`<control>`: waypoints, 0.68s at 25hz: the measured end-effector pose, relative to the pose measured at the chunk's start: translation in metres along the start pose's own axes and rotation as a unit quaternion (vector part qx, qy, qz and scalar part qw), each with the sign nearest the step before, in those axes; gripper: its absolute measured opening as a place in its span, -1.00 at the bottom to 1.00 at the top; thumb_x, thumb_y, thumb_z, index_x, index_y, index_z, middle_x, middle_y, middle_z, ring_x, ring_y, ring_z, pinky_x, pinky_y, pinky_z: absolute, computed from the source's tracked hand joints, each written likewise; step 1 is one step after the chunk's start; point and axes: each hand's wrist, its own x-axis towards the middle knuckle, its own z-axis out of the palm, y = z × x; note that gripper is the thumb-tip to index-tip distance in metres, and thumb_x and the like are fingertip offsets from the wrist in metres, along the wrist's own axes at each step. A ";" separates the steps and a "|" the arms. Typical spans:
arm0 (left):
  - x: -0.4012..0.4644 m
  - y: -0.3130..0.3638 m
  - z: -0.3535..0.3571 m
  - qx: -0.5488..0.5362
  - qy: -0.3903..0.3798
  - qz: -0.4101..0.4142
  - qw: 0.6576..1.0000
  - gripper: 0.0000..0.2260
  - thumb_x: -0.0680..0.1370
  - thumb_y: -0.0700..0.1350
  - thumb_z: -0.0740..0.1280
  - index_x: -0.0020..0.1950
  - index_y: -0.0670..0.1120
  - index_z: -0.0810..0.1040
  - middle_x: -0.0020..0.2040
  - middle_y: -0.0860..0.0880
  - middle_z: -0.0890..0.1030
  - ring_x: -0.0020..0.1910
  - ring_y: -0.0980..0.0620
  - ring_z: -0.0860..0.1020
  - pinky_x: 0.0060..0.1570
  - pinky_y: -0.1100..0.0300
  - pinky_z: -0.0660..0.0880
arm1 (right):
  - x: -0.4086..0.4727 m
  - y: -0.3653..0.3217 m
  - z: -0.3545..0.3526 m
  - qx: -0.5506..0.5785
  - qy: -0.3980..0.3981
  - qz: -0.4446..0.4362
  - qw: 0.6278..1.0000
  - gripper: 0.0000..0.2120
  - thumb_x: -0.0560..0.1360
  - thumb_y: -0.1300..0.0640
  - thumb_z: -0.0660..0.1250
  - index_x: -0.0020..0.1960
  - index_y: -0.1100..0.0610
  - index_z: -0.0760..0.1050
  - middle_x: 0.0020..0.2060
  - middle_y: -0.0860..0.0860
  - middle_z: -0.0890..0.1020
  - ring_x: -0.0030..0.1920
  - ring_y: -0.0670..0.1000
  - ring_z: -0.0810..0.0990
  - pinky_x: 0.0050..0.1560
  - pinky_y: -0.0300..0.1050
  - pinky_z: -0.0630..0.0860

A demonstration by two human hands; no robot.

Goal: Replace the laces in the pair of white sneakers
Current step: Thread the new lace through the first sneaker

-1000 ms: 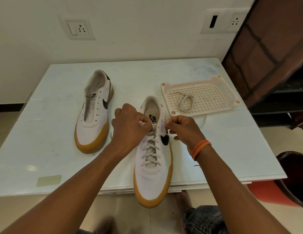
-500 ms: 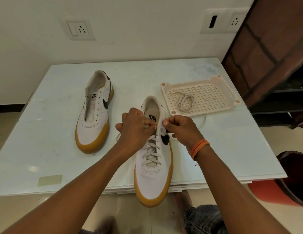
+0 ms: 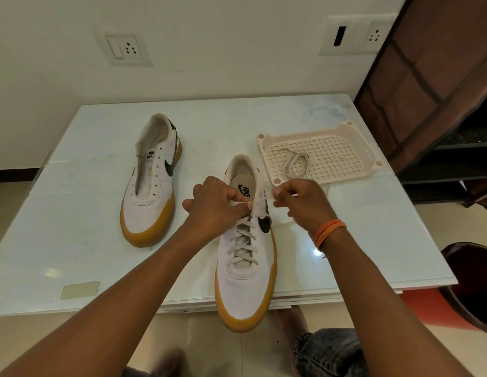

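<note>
**Both hands at the top of the laced sneaker**

The laced sneaker (image 3: 245, 270) lies on the surface (image 3: 74, 240), its toe past the near edge. The left hand (image 3: 218, 208) pinches the lace (image 3: 242, 240) at the top eyelets; the right hand (image 3: 302, 202) seems to grip the lace's other end. The unlaced sneaker (image 3: 152, 183) sits left, and a coiled spare lace (image 3: 296, 165) lies in the tray (image 3: 359, 148).

both hands (image 3: 218, 204) (image 3: 305, 202) forward, fingers curled (pinching).
</note>
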 end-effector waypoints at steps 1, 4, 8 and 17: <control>0.001 -0.002 -0.004 -0.034 -0.021 0.000 0.999 -0.82 0.37 0.21 0.48 -0.15 0.15 0.71 -0.15 0.24 0.53 0.08 0.02 0.47 0.09 -0.05 0.41 | 0.003 0.000 -0.009 0.056 0.045 0.031 0.997 -0.87 0.56 0.20 0.29 -0.14 0.14 0.56 -0.09 0.04 0.64 -0.12 -0.04 0.66 -0.18 -0.22 0.52; 0.002 -0.003 -0.012 -0.104 -0.083 -0.014 0.991 -0.65 0.17 0.36 0.40 -0.20 0.19 0.71 -0.18 0.18 0.67 0.02 0.02 0.59 0.15 -0.18 0.47 | 0.006 0.002 -0.030 0.256 0.217 0.120 0.934 -0.86 0.60 0.20 0.21 -0.08 0.12 0.52 -0.02 0.09 0.58 -0.25 -0.02 0.63 -0.29 -0.10 0.57; 0.007 -0.005 -0.027 -0.130 -0.136 -0.005 0.982 -0.83 0.52 0.07 0.39 -0.14 0.03 0.72 -0.16 0.13 0.69 -0.08 0.13 0.62 0.10 0.02 0.53 | 0.001 -0.001 -0.025 0.317 0.190 0.194 0.909 -0.85 0.63 0.07 0.20 -0.05 0.10 0.47 -0.08 0.11 0.55 -0.24 0.04 0.62 -0.35 -0.09 0.57; 0.011 -0.014 -0.035 -0.017 -0.126 0.099 0.987 -0.71 0.62 -0.26 0.22 0.12 0.02 0.67 -0.10 0.22 0.49 -0.21 0.29 0.49 -0.24 0.54 0.33 | -0.009 -0.003 0.011 0.159 -0.041 0.101 0.981 -0.82 0.40 0.29 0.49 -0.02 0.21 0.57 -0.22 0.17 0.68 -0.28 0.03 0.65 -0.27 -0.15 0.61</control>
